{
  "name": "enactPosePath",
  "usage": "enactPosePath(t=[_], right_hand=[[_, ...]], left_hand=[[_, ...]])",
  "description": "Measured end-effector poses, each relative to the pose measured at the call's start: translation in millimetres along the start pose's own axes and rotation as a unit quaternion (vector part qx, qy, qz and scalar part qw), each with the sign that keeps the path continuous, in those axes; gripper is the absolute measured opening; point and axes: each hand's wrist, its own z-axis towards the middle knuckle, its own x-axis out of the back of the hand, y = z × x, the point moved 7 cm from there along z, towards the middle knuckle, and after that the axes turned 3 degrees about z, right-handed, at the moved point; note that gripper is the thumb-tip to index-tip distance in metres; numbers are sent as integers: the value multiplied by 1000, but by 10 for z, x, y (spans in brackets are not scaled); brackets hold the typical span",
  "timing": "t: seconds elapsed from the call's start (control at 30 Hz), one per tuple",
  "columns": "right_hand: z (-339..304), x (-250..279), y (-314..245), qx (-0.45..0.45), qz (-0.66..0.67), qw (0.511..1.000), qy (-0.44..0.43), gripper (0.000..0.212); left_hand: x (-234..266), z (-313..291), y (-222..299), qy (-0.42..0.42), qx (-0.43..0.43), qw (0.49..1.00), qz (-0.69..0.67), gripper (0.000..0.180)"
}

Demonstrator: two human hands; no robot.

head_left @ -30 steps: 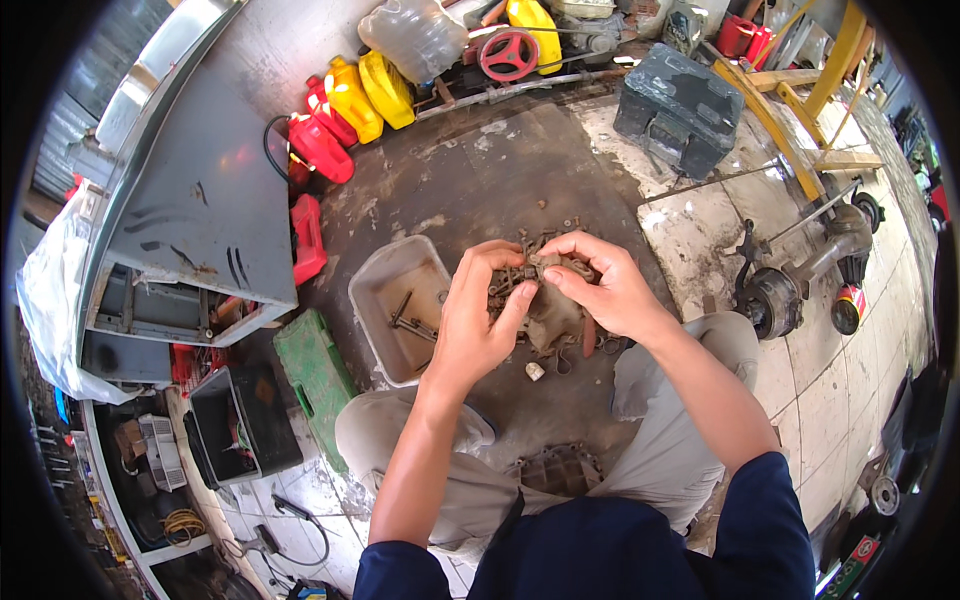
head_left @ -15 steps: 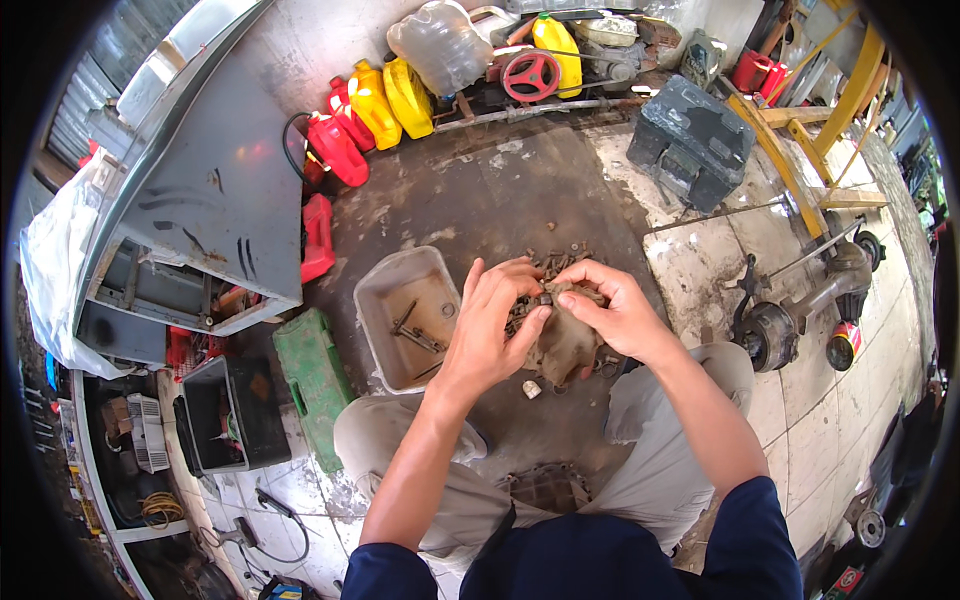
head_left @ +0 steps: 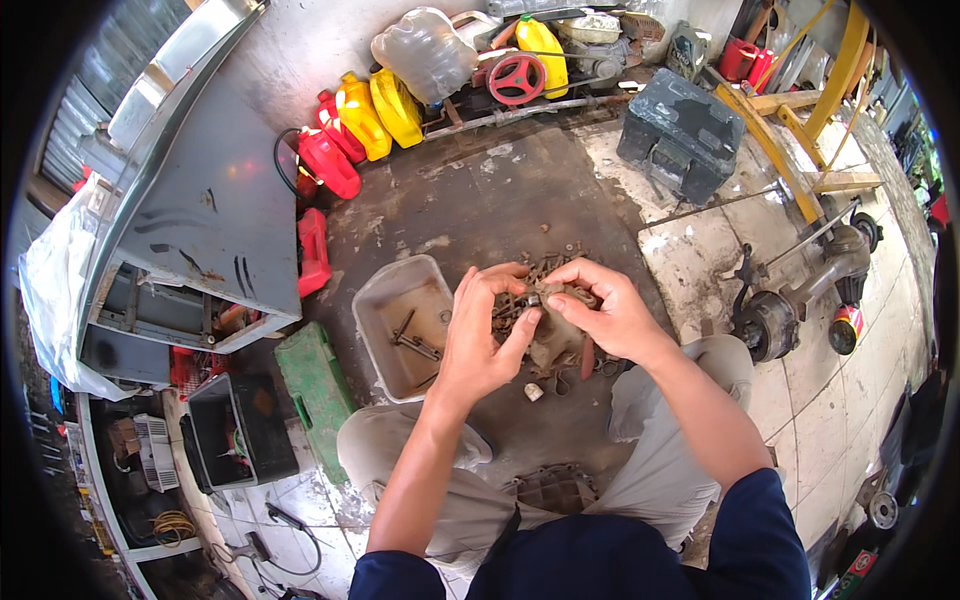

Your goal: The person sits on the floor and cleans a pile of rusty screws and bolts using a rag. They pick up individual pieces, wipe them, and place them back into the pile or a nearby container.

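In front of my bent knees, both hands are close together over the floor. My left hand point(head_left: 482, 338) pinches a small dark metal piece point(head_left: 533, 299), perhaps a nut, between thumb and fingers. My right hand point(head_left: 612, 312) has its thumb and fingers closed on a dirty brown rag point(head_left: 556, 342), which hangs below and meets the metal piece. Loose, grimy bolts and small metal parts point(head_left: 540, 268) lie heaped just beyond and under the hands. Left of them stands a grey plastic basin point(head_left: 366, 318) with several long bolts point(head_left: 415, 343) in it.
A small white piece point(head_left: 533, 392) lies near my knees. A green case point(head_left: 315, 385) and an open black bin point(head_left: 265, 425) stand left, below a grey metal cabinet point(head_left: 215, 215). Red and yellow jugs point(head_left: 362, 118) line the wall. A black toolbox point(head_left: 680, 135) and an axle-like assembly point(head_left: 790, 310) are right.
The metal piece between my fingertips has turned a little and shows more plainly. The rag has shifted slightly. Both hands stay nearly in place while the whole view moves a little.
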Motion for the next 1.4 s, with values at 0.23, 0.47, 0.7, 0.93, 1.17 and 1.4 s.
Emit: enactPosePath(t=[0.23,0.47,0.7,0.93,1.17,1.4], right_hand=[[-9,-33,20,-59,17,998,-8,19],[18,-35,51,-71,55,995,-51,20],[-32,-81,12,-102,45,993,-42,22],[-40,-115,-79,-15,-65,997,-41,22],[-38,-46,-35,-59,6,998,-14,21],[-49,-60,-21,-90,12,995,-29,21]], left_hand=[[7,-8,-3,-8,-41,998,38,23],[-20,-12,-10,-3,-48,998,32,23],[-52,-49,-60,-19,-2,999,32,14],[-84,-77,-186,-56,4,996,62,14],[-35,-9,-14,-33,-15,999,17,19],[-87,-54,-81,-41,-32,998,33,14]])
